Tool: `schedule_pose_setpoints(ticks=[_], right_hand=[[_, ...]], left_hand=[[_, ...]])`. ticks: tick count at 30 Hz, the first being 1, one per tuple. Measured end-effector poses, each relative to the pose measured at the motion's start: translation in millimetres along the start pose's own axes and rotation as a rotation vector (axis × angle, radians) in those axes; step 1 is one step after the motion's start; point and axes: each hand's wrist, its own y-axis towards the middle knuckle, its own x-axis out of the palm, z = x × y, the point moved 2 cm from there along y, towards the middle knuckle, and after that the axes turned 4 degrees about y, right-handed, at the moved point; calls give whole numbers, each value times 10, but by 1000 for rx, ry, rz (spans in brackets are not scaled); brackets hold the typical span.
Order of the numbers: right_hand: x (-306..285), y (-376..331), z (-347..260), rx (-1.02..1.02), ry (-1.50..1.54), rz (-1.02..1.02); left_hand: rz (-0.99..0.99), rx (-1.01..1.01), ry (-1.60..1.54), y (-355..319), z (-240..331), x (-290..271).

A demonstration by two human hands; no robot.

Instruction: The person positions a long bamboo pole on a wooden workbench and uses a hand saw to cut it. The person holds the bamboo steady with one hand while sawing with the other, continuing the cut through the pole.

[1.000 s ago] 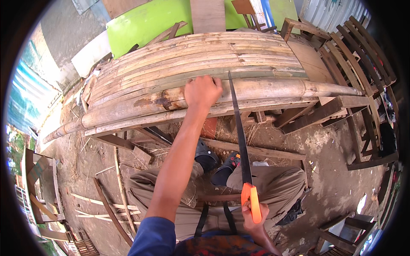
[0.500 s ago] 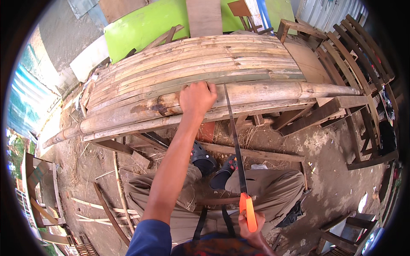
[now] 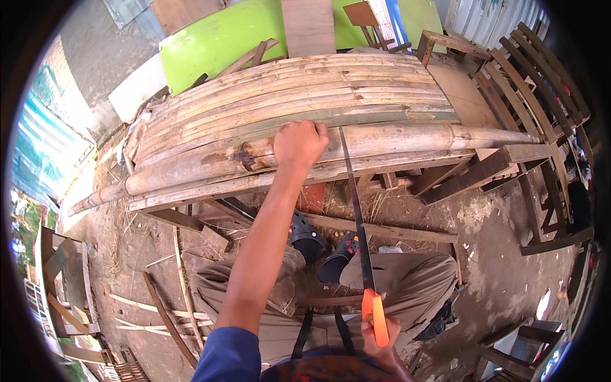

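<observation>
Drawing saw back toward body! Ending now just past far edge of bamboo pole, after reaching farther over slatted table a second ago. Looks like pull end of stroke, blade lying across pole just right of left hand. Right hand: closed snugly round orange handle, near lap. Left grip: fingers curled, bearing on pole along table's near edge; cannot tell how fully clasped.
</observation>
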Motion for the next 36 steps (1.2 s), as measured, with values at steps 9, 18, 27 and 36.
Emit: schedule_pose_setpoints(ticks=[9, 18, 27, 36], right_hand=[[329, 1065, -63, 12, 68, 73], [2, 219, 19, 17, -52, -9], [300, 743, -358, -67, -75, 34], [210, 475, -100, 15, -71, 13]], left_hand=[[6, 83, 1, -113, 15, -62], [-9, -33, -20, 2, 6, -16], [-92, 12, -30, -1, 20, -47], [-159, 29, -43, 3, -19, -43]])
